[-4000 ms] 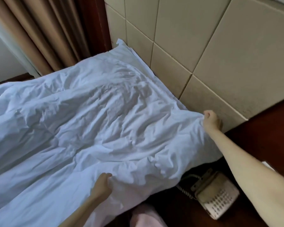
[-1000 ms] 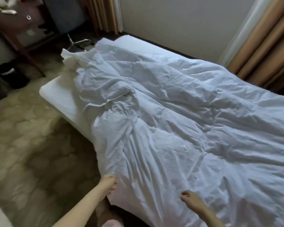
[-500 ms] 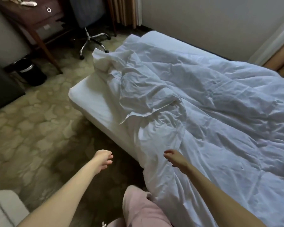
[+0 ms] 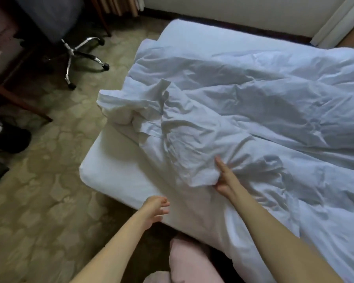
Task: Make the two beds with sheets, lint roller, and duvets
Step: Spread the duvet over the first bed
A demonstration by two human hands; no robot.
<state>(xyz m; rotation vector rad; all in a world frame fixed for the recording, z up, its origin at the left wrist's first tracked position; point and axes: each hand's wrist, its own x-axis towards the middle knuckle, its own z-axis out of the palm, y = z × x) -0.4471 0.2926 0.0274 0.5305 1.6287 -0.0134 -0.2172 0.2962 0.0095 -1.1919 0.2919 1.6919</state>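
Your right hand (image 4: 225, 178) has its grip grasping a fold of the rumpled white duvet (image 4: 253, 111), with the fingertips hidden under the cloth. Your left hand (image 4: 155, 209) hovers with its grip released, fingers loose, just beside the bed (image 4: 110, 162) edge. The duvet lies bunched across the bed and runs out of view on the right. A chair (image 4: 80, 52) stands on the floor, its top lost in shadow.

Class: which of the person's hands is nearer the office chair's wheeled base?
Left. The left hand hovers off the mattress edge, on the chair base side; the right hand holds the duvet over the mattress, farther from it.
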